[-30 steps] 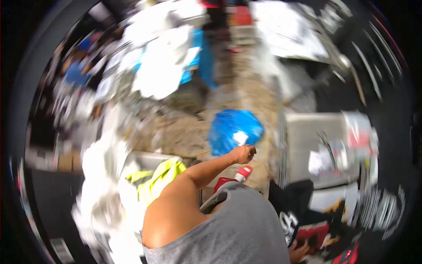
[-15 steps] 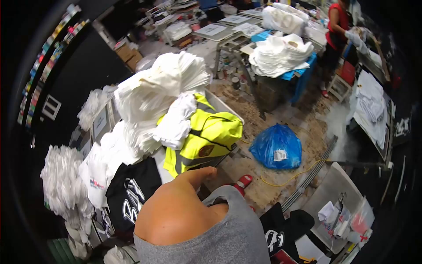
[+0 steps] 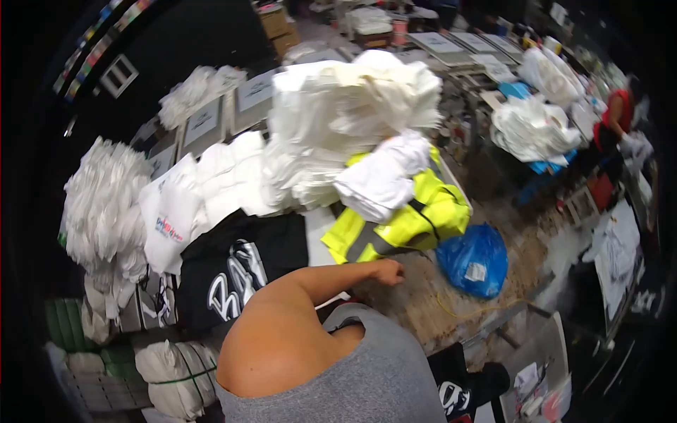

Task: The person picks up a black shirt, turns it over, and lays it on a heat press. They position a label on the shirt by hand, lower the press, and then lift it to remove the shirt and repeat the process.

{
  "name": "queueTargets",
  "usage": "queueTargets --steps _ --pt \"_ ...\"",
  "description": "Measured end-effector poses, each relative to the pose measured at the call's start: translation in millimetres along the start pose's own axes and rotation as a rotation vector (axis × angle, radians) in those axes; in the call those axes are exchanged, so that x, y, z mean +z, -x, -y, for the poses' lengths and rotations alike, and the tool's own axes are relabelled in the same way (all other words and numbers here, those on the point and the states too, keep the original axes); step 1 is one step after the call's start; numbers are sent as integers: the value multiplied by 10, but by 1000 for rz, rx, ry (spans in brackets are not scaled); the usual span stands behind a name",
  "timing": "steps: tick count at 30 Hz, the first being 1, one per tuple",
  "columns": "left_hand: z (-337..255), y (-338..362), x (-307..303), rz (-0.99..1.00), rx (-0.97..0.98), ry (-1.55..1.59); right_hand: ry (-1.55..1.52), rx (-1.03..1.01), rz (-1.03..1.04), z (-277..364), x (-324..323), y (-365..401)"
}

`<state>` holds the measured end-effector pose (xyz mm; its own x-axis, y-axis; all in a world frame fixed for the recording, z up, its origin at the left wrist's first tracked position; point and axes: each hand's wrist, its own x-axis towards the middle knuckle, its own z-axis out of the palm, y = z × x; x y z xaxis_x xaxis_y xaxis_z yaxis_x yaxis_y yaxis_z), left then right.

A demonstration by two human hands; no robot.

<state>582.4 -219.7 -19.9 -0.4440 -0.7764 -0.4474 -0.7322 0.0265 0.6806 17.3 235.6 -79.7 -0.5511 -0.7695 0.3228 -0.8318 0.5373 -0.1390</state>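
Note:
My left hand [image 3: 390,271] is held out in front of me, its fingers looking curled with nothing visible in them. Just beyond it lies a yellow high-visibility garment [image 3: 416,218] with grey bands, and a crumpled white cloth [image 3: 386,176] rests on top. Left of my forearm a black shirt [image 3: 243,264] with large white lettering is spread flat. Tall stacks of white fabric [image 3: 345,113] rise behind these. My right hand is out of view.
A tied blue plastic bag [image 3: 476,259] sits on the floor, right of the yellow garment. A yellow cord [image 3: 458,314] runs nearby. A grey bin [image 3: 550,345] stands lower right. Far right, a person in red [image 3: 617,116] handles cloth. Wrapped bales [image 3: 180,377] lie lower left.
My view has turned left, so the tables and fabric stacks sit further right in the picture. My left hand has come forward and shifted right within the view, still without anything visible in it.

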Motion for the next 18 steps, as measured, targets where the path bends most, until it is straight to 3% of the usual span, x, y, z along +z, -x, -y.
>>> queueTargets --steps 2,4,7,10,14,18 --pt "-78 383 -57 -20 105 171 -13 -38 -6 945 -259 -420" --pt "-200 820 -67 -23 178 363 -28 -96 -16 1508 -296 -658" --pt "-253 1274 93 137 207 685 -45 -169 -34 2147 -278 -786" --pt "-269 1880 -132 202 283 727 -55 -227 -41 2610 -240 -792" --pt "201 2475 -293 74 278 687 -66 -292 -41 2973 -212 -738" --pt "703 3093 -450 -19 119 402 -66 -326 -43 3199 -178 -657"
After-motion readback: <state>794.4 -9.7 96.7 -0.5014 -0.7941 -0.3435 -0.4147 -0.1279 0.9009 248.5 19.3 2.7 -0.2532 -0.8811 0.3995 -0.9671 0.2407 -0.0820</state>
